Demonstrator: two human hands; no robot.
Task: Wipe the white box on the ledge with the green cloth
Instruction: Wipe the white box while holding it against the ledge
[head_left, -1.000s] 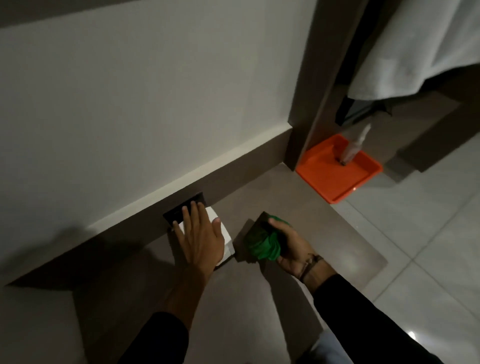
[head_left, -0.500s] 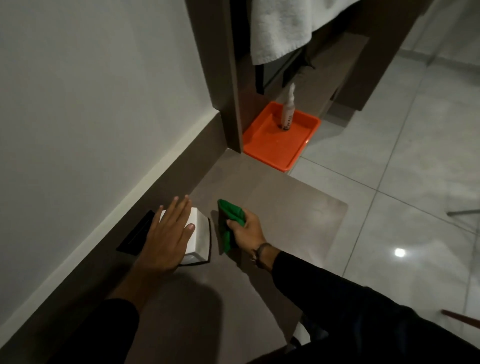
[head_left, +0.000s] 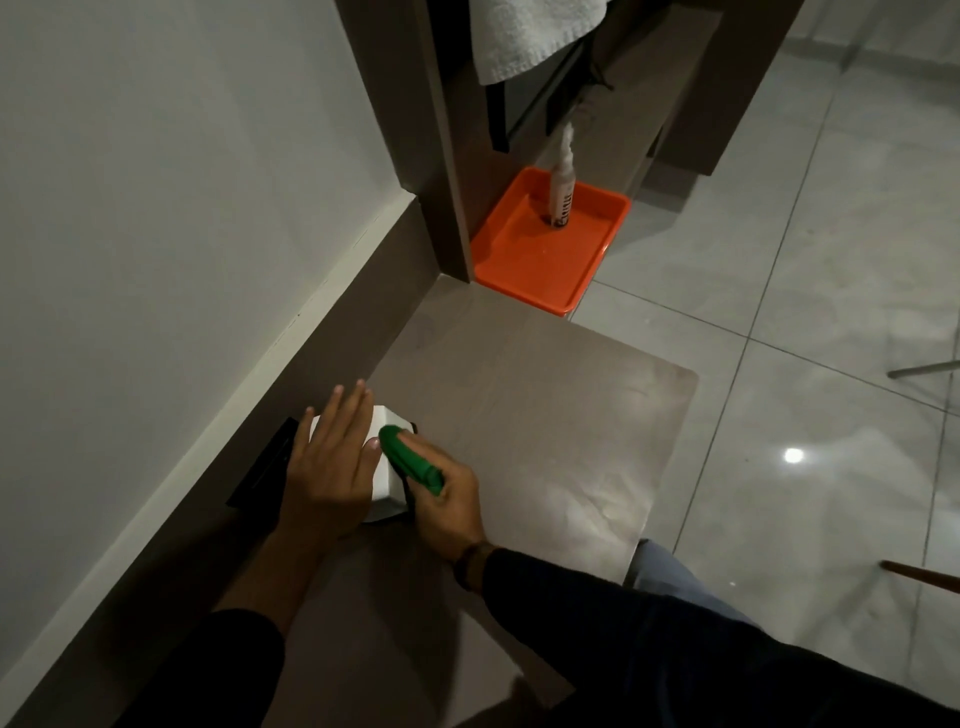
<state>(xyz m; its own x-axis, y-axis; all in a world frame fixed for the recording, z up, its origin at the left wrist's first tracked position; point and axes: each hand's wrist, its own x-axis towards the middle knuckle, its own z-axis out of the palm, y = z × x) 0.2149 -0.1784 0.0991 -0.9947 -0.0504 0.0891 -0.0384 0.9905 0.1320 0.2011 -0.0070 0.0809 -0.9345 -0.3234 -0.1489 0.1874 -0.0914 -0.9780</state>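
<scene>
A small white box (head_left: 383, 470) stands on the brown ledge (head_left: 530, 415) close to the wall. My left hand (head_left: 327, 467) lies flat on top of the box with fingers spread, covering most of it. My right hand (head_left: 447, 506) grips a bunched green cloth (head_left: 410, 460) and presses it against the box's right side. A flat black object (head_left: 265, 467) lies between the box and the wall, partly hidden by my left hand.
An orange tray (head_left: 524, 260) with an upright bottle (head_left: 562, 192) sits on the floor past the ledge's far end, beside a brown post (head_left: 441, 156). A white towel (head_left: 524, 36) hangs above. Glossy floor tiles (head_left: 805, 338) lie right of the ledge's edge.
My right hand moved the green cloth leftward from beside the box until it touches the box's right side. My left hand stayed flat on the box. The view tilted.
</scene>
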